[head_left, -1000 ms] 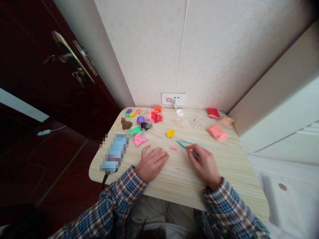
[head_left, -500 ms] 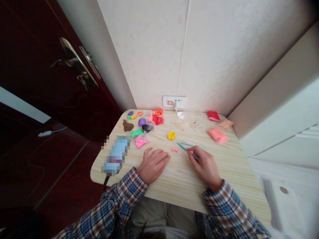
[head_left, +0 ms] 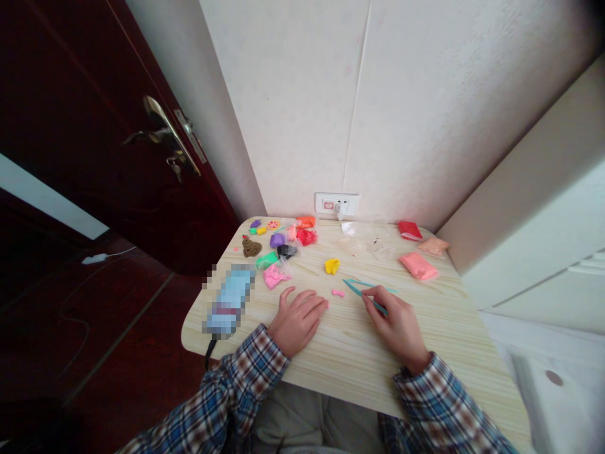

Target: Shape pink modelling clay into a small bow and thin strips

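Observation:
My left hand rests palm down on the table, fingers stretched out, with a tiny pink bit at its fingertips. Between my thumb and fingers, my right hand grips a teal modelling knife, its pointed blade aimed up and left. A small pink clay piece, narrow in the middle, lies between the two hands, apart from the blade. Behind it sits a lump of yellow clay. A second thin teal tool lies flat just beyond the knife.
Bagged clay in several colours, including a pink bag, is clustered at the back left. Nearby stands a brown coiled clay figure. A blurred phone lies at the left edge. Clear wrappers and a coral packet lie to the right.
The camera view has shifted, so everything sits slightly lower and farther right in the picture. Both hands keep nearly the same pose, and the knife stays in my right hand.

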Available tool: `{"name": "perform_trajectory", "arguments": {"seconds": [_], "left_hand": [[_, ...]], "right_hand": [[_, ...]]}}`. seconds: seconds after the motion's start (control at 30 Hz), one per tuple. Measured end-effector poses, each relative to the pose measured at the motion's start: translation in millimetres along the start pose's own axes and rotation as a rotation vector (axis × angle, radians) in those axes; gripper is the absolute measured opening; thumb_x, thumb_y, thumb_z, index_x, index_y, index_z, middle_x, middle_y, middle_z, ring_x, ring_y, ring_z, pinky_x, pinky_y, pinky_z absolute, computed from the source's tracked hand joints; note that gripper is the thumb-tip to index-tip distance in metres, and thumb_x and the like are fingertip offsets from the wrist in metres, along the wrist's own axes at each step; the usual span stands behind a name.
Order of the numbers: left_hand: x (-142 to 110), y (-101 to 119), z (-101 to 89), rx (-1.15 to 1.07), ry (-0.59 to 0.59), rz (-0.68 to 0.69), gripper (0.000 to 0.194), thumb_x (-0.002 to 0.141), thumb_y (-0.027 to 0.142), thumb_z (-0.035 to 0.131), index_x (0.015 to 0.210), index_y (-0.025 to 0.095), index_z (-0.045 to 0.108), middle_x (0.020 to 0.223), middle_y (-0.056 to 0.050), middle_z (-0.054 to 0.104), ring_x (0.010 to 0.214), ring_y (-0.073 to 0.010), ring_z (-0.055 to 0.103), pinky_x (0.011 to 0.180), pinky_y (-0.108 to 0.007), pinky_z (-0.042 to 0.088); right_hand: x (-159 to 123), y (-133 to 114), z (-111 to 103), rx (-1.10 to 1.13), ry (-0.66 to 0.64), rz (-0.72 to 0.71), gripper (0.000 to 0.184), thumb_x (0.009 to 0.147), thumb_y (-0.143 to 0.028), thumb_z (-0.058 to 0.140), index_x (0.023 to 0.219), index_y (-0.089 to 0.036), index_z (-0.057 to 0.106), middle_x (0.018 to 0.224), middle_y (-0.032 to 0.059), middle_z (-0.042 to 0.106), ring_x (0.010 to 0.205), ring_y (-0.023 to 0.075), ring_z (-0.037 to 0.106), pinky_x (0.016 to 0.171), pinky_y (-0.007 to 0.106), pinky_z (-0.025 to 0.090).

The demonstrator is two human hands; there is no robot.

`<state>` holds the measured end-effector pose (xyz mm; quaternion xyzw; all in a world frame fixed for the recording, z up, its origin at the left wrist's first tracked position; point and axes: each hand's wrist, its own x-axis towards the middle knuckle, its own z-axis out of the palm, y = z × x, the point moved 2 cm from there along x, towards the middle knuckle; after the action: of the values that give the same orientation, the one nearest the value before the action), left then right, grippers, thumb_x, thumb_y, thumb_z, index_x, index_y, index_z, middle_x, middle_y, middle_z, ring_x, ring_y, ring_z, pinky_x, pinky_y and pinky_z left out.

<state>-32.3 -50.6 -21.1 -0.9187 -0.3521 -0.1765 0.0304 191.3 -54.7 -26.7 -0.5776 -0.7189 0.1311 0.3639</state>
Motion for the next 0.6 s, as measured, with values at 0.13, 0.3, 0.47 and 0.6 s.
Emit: {"name": "perform_trajectory", "arguments": {"seconds": [0.13, 0.3, 0.47, 0.6], "left_hand": [[0.9, 0.3, -1.1, 0.007, -0.001, 0.013, 0.032, 0.091, 0.022, 0.047, 0.122, 0.022, 0.055, 0.118, -0.005, 0.064, 0.117, -0.0208, 0.049, 0.104, -0.047, 0.019], [1.1, 0.1, -1.3, -0.002, 0.011, 0.019, 0.032, 0.091, 0.02, 0.047, 0.122, 0.022, 0.054, 0.118, -0.004, 0.064, 0.116, -0.0208, 0.049, 0.104, -0.048, 0.018], [0.8, 0.3, -1.7, -0.004, -0.019, 0.024, 0.035, 0.09, 0.019, 0.047, 0.124, 0.023, 0.054, 0.117, -0.005, 0.064, 0.114, -0.021, 0.05, 0.104, -0.048, 0.019], [1.3, 0.4, -3.5, -0.009, -0.017, 0.015, 0.035, 0.089, 0.017, 0.048, 0.123, 0.025, 0.055, 0.121, -0.005, 0.063, 0.118, -0.0218, 0.048, 0.104, -0.048, 0.018]], "right_hand": [[-0.1, 0.2, -0.1, -0.003, 0.004, 0.003, 0.021, 0.091, -0.036, 0.044, 0.091, -0.02, 0.058, 0.067, -0.0001, 0.061, 0.061, 0.0135, 0.058, 0.058, 0.024, 0.042], [-0.2, -0.6, -0.4, -0.002, -0.003, -0.005, 0.02, 0.091, -0.034, 0.044, 0.09, -0.02, 0.058, 0.069, 0.0007, 0.063, 0.064, 0.0136, 0.059, 0.06, 0.024, 0.043], [-0.2, -0.9, -0.4, -0.002, -0.005, -0.009, 0.021, 0.091, -0.034, 0.043, 0.09, -0.02, 0.059, 0.074, 0.0024, 0.066, 0.066, 0.0143, 0.061, 0.06, 0.025, 0.044], [-0.1, -2.1, -1.6, 0.0, -0.008, -0.017, 0.02, 0.091, -0.034, 0.043, 0.089, -0.02, 0.058, 0.078, 0.0034, 0.068, 0.067, 0.0146, 0.062, 0.06, 0.025, 0.045]]}}
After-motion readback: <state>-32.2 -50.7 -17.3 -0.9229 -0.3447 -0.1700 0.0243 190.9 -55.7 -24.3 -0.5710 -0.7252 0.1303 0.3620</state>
